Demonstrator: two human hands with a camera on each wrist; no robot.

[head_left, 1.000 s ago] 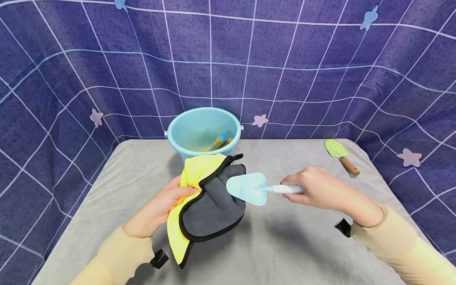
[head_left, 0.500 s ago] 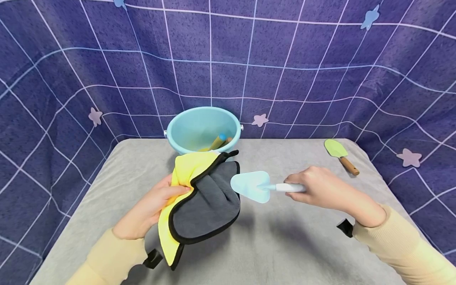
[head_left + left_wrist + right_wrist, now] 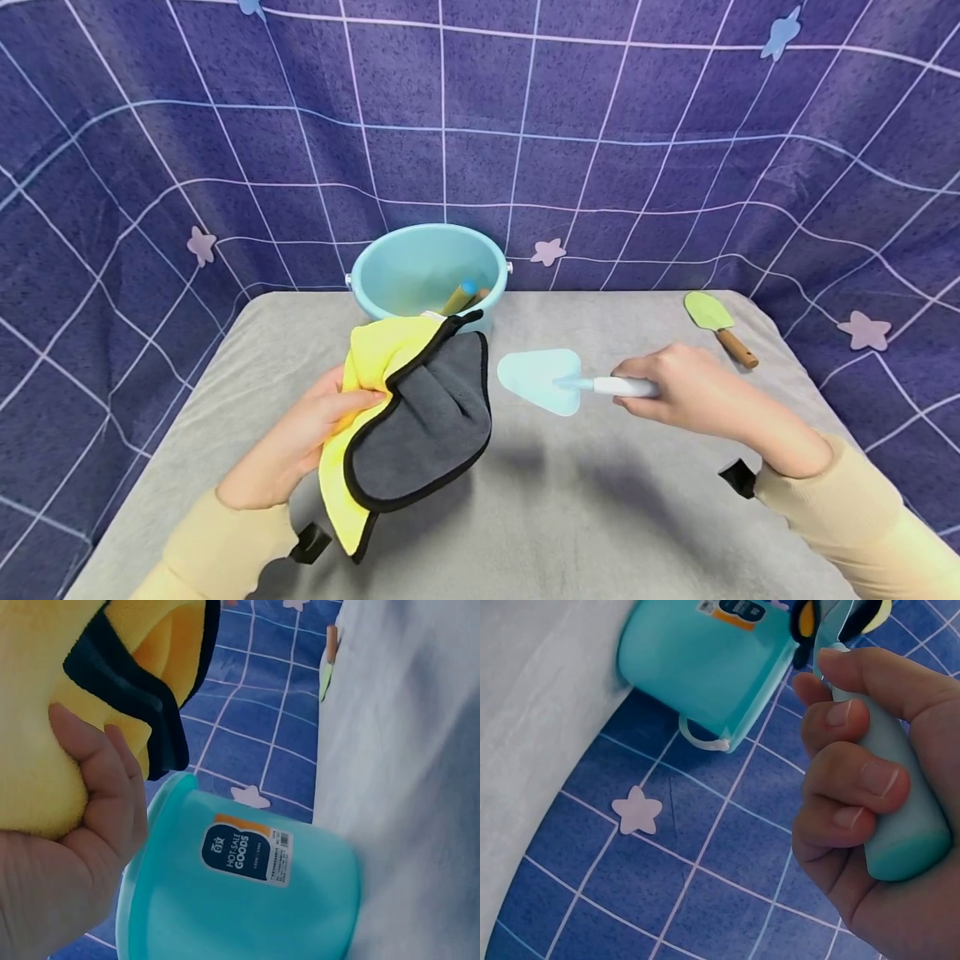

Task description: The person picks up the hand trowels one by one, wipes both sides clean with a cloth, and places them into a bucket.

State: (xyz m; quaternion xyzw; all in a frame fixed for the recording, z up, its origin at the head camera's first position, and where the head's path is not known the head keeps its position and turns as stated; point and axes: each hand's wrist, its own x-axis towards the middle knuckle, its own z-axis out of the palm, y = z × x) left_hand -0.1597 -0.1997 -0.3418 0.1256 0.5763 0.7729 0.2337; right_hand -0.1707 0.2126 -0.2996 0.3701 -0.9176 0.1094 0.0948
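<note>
My left hand grips a folded yellow and grey cloth with black edging, held up in front of the bucket. In the left wrist view the fingers curl into the yellow side of the cloth. My right hand holds a light blue trowel by its white handle, the blade pointing left toward the cloth with a small gap between them. The right wrist view shows the fingers wrapped round the trowel's handle, whose end is teal.
A light blue bucket stands at the back of the grey-covered table, with a yellow, blue-ended handle and other items inside. A green trowel with a wooden handle lies at the back right. A purple grid curtain hangs behind.
My left hand and the cloth have moved left. The right hand has drawn the blue trowel slightly right and up, so its blade no longer overlaps the cloth.
</note>
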